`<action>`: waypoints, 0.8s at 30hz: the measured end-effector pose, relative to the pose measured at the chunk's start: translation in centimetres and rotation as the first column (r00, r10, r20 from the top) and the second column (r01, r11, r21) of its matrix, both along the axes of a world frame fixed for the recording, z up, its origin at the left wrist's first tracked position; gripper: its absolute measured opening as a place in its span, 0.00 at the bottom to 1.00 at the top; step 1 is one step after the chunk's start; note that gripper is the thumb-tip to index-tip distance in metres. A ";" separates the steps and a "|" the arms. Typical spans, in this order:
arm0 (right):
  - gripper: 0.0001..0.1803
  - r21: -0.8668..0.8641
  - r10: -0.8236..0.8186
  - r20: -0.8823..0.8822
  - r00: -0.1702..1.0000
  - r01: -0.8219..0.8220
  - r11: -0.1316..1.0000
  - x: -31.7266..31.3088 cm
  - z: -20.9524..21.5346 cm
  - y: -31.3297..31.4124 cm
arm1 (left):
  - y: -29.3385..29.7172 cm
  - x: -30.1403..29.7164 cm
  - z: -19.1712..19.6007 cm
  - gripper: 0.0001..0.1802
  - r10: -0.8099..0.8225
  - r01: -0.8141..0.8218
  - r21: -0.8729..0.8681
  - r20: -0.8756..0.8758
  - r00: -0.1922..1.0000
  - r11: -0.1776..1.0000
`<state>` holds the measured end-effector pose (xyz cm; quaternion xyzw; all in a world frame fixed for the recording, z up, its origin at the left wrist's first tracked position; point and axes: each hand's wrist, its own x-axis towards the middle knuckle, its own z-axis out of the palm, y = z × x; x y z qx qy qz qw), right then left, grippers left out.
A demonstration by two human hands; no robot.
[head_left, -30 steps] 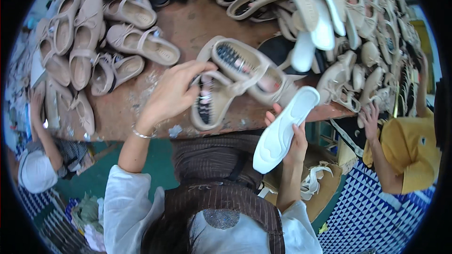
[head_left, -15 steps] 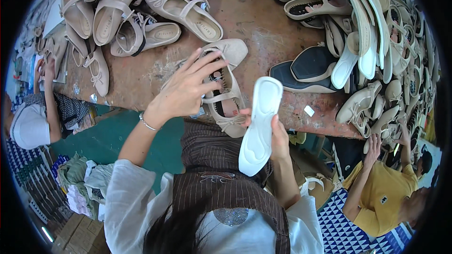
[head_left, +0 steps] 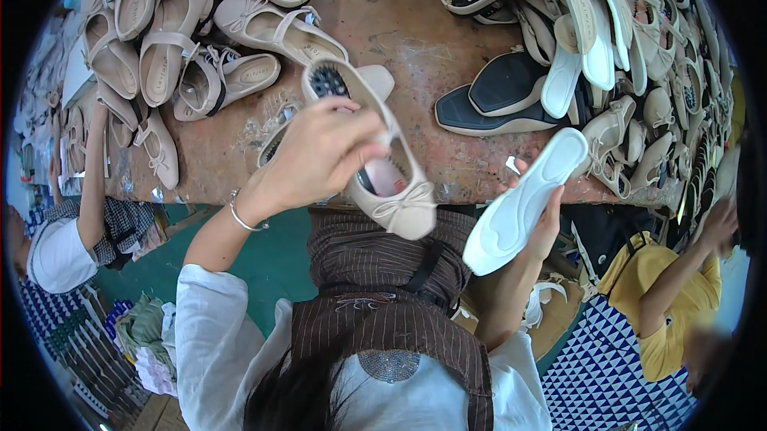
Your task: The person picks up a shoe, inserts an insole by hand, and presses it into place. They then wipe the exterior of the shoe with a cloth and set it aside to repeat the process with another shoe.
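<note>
Left grip [head_left: 319,151] pinched a beige shoe [head_left: 414,214] over the counter's [head_left: 391,35] near edge! Right grip [head_left: 546,227] clasped a white insole [head_left: 527,201]; bare room opened beside black-soled shoes [head_left: 511,79].

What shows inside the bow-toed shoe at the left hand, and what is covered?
Inside the shoe: a dark, bristly patch at the heel, a pink patch farther forward. The left hand hides the middle; the upper covers the toe.

1. Upper half: table [head_left: 399,19].
2. On it, upper left: shoes [head_left: 164,55].
3. Upper right: insoles [head_left: 599,63], left of more shoes [head_left: 660,107].
4. Left of these insoles: upturned shoes [head_left: 507,83].
5. Centre: held shoe [head_left: 409,211], left of held insole [head_left: 527,199].
</note>
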<state>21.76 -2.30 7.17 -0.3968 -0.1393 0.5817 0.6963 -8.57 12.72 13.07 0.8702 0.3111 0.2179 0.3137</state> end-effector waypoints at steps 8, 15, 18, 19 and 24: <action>0.36 -0.018 -0.085 0.098 0.991 0.087 0.996 0.7 -0.1 -1.0 | 9.0 7.3 0.5 0.11 0.410 -0.503 0.107 0.447 0.795 0.858; 0.34 -0.206 -0.001 0.458 0.889 0.108 0.973 -0.5 -0.3 -1.6 | 1.6 0.2 -2.2 0.14 0.636 -0.619 0.380 0.095 0.766 0.688; 0.30 -0.436 0.161 0.578 0.800 0.136 0.890 -1.9 -0.2 -0.4 | -4.8 -2.8 -4.9 0.12 0.776 -0.759 0.160 -0.133 0.617 0.631; 0.26 -0.304 0.163 0.697 0.698 0.082 0.949 -2.6 -0.2 0.4 | -5.7 -3.0 -6.2 0.11 0.738 -0.723 0.149 -0.137 0.661 0.675; 0.22 -0.129 0.048 0.975 -0.216 -0.380 0.916 -6.0 1.4 4.5 | -7.7 -4.4 -9.3 0.08 0.573 -0.572 0.132 0.030 0.819 0.810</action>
